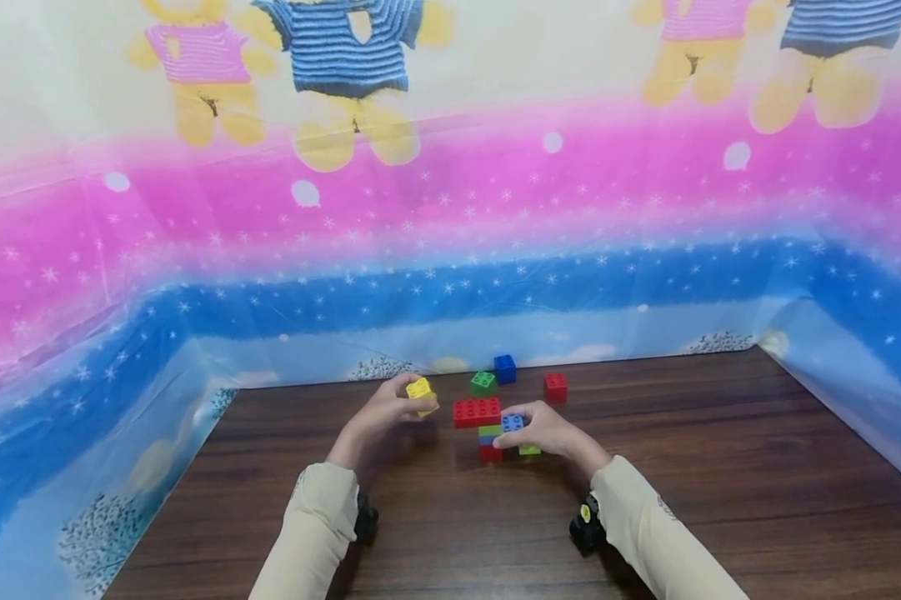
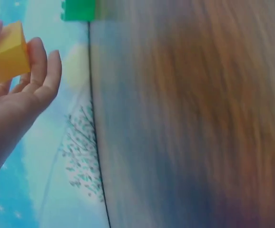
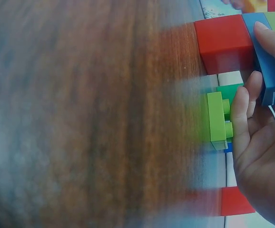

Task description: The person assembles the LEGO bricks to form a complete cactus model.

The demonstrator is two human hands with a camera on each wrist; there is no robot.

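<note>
My left hand [image 1: 382, 410] pinches a yellow block [image 1: 419, 392] between thumb and fingers, raised above the table, left of a small stack. The same yellow block [image 2: 9, 54] shows in the left wrist view. My right hand [image 1: 543, 432] grips the stack by its blue brick [image 1: 512, 423], the thumb on the near side. In that stack, a red block [image 1: 491, 453] is at the bottom, a lime brick [image 1: 489, 432] is above the blue, and a long red brick [image 1: 476, 412] lies on top. A loose lime brick [image 3: 216, 121] sits beneath the right hand's fingers.
Behind the stack, a green block [image 1: 483, 382] and a dark blue block [image 1: 505, 368] stand near the table's back edge. Another red block [image 1: 555, 387] is to their right. A printed cloth [image 1: 450, 292] encloses the brown wooden table [image 1: 435, 533] at the back and sides.
</note>
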